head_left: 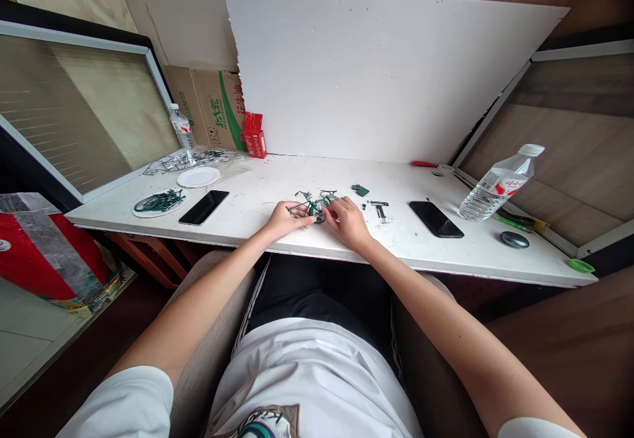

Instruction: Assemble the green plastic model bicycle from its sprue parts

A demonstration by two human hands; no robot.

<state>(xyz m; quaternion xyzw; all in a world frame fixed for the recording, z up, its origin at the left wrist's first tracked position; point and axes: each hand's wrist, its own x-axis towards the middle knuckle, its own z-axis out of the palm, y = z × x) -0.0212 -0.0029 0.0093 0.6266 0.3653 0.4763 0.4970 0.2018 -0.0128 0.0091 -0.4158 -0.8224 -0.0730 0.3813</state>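
A small green model bicycle with thin spoked wheels is at the front of the white table, between my hands. My left hand has its fingers closed round the frame and handlebar end. On the other side, my right hand pinches the bicycle by a wheel, and its fingertips partly cover that spot. Just behind my right hand lies a flat green piece. Small dark green parts are scattered to its right.
Left on the table are a plate of green parts, a white plate and a phone. On the right are another phone, a water bottle and a dark oval object. A white board stands behind.
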